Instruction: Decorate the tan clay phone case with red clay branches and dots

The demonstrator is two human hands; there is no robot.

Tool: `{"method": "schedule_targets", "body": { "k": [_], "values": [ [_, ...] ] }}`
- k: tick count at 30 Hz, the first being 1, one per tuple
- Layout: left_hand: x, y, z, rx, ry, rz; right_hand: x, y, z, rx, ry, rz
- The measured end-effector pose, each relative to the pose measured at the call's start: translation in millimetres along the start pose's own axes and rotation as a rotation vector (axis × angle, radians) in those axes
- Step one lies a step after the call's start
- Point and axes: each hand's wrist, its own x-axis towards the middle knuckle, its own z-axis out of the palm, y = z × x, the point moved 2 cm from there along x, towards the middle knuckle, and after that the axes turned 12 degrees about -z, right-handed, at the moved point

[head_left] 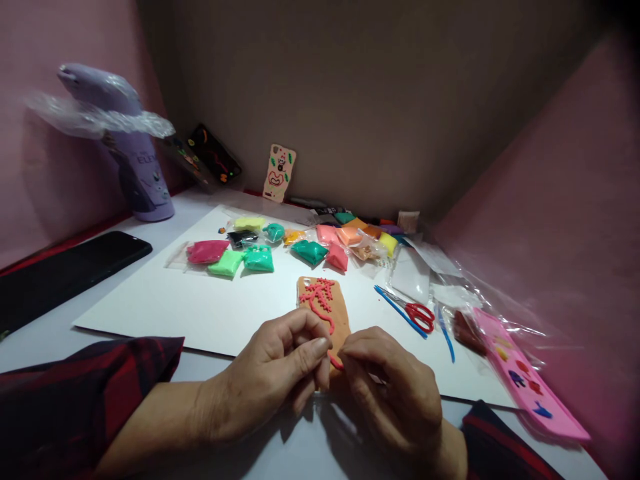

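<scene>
A phone case (pixel 342 313) covered in orange-tan clay lies at the front edge of the white board. On it, a curving red clay strand (pixel 320 311) branches into short knobbly twigs at the upper end. My left hand (pixel 285 367) hovers over the case's lower left, thumb and forefinger pinched together. My right hand (pixel 395 383) is at the lower right side, its fingertips also pinched, close to the strand's lower end. Whether either pinch holds a bit of clay is hidden by the fingers. Both hands cover much of the case's lower part.
Bags of coloured clay (pixel 259 258) spread across the white board (pixel 150 300). To the right lie red-handled scissors (pixel 419 316), blue modelling tools (pixel 445 333) and a pink tray (pixel 550 407). A black phone (pixel 75 273) and purple bottle (pixel 145 160) stand left; a decorated case (pixel 280 173) leans behind.
</scene>
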Motion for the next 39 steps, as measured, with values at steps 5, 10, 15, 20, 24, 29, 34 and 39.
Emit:
{"method": "schedule_targets", "body": {
  "k": [5, 10, 15, 20, 24, 29, 34, 39],
  "values": [
    [0, -1, 0.1, 0.022, 0.0, -0.005, -3, -1, 0, -0.016, -0.021, 0.052],
    [1, -4, -0.6, -0.014, -0.005, -0.019, -1, -4, 1, -0.031, 0.014, -0.005],
    [1, -10, -0.8, 0.011, -0.012, -0.055, 4, -5, 2, -0.08, -0.002, -0.041],
    [1, -15, -1.0, 0.047, -0.031, -0.081, 3, -5, 7, -0.12, 0.022, -0.052],
    [1, -16, -1.4, 0.097, -0.009, -0.058, 2, -6, 9, -0.137, 0.04, -0.038],
    [0, -20, -0.3, 0.117, 0.014, -0.066, 3, -9, 9, -0.142, 0.058, -0.021],
    [-2, -19, 3.4, 0.101, 0.041, -0.067, 2, -9, 13, -0.128, 0.035, 0.009],
    [-3, -17, 6.1, 0.093, 0.044, -0.063, -1, -8, 14, -0.046, 0.04, 0.006]
  ]
}}
